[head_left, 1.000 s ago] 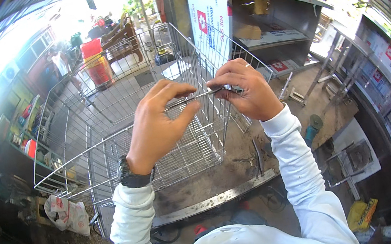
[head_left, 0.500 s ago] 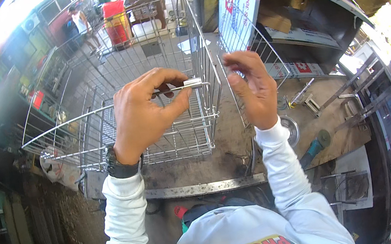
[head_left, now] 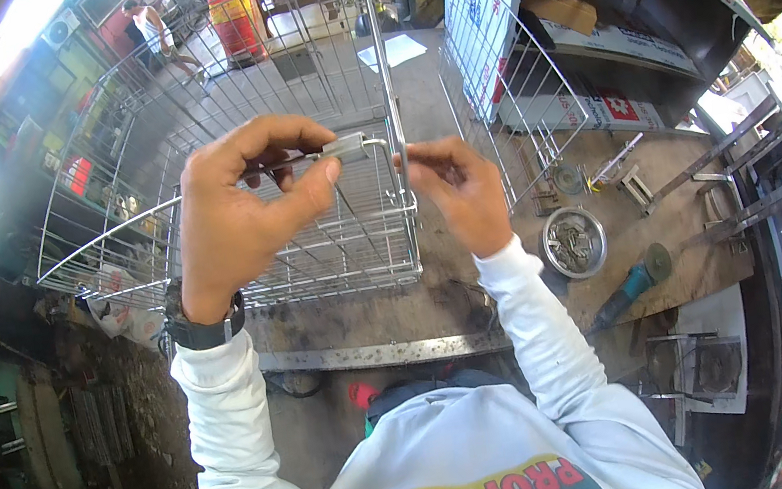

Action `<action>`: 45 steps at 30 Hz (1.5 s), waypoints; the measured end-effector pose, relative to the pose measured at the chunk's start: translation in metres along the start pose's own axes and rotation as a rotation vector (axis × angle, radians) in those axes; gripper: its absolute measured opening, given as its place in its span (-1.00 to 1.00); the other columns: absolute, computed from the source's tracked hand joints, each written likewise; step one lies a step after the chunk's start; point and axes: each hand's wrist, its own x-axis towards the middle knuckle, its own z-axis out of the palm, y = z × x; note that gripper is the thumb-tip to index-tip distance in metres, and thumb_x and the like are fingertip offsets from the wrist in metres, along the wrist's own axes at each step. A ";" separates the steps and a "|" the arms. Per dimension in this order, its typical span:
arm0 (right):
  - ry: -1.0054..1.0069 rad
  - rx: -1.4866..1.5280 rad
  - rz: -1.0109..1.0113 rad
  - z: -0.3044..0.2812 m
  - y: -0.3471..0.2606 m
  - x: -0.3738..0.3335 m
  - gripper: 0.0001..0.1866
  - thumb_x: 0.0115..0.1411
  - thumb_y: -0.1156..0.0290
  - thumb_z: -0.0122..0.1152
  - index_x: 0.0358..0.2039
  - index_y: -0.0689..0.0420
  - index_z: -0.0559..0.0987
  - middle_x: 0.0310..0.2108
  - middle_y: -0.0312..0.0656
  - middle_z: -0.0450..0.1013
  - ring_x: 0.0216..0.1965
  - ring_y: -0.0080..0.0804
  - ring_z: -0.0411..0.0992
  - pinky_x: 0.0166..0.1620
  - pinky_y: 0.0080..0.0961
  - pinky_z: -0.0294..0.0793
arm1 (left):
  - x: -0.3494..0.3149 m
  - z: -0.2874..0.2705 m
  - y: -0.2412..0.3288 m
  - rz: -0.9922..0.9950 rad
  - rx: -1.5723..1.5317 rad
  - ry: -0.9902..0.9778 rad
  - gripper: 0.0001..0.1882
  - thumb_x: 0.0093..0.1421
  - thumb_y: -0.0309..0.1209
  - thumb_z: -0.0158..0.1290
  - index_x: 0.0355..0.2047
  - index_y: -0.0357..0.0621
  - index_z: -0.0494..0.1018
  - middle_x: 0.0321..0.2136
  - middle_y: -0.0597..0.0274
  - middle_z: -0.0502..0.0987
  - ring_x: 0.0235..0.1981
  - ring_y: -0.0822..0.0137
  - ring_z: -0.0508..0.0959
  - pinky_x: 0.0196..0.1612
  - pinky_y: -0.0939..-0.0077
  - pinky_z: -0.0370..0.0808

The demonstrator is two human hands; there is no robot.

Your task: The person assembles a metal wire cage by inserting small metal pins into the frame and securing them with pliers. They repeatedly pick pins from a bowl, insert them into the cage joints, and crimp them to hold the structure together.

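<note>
A wire cage of silvery rods [head_left: 380, 54] stands on the workbench before me, its upper right near corner between my hands. Thumb and fingers of my left hand [head_left: 235, 212] are closed around a small grey metal piece [head_left: 352, 148] sitting on the top rod by that corner. A dark band is on the left wrist. My right hand [head_left: 463, 195] is on the other side of the corner, its thumb and fingers pinched at the cage's upright side panel edge. Whether anything small is between those right fingertips is hidden.
Right of the cage, another wire panel [head_left: 576, 105] leans upright. A round metal bowl [head_left: 603, 243] of small metal pieces and a teal angle grinder [head_left: 632, 289] lie on the bench [head_left: 387, 321]. A large sheet-metal case [head_left: 630, 47] stands behind. A person [head_left: 155, 35] is far left.
My right hand has moved left and closed at the cage's corner edge. My left hand, still on the metal piece, appears farther left. The bowl now shows fully.
</note>
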 end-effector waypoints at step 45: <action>-0.024 0.093 0.069 0.010 0.012 0.007 -0.78 0.39 0.49 0.24 -0.05 0.34 0.67 -0.16 -0.08 0.66 -0.18 -0.39 0.64 -0.03 -0.43 0.65 | -0.005 0.009 -0.012 0.018 -0.084 0.033 -0.76 0.17 -0.33 0.33 -0.22 -0.20 0.69 -0.43 0.32 0.69 -0.47 0.57 0.48 -0.35 0.61 0.44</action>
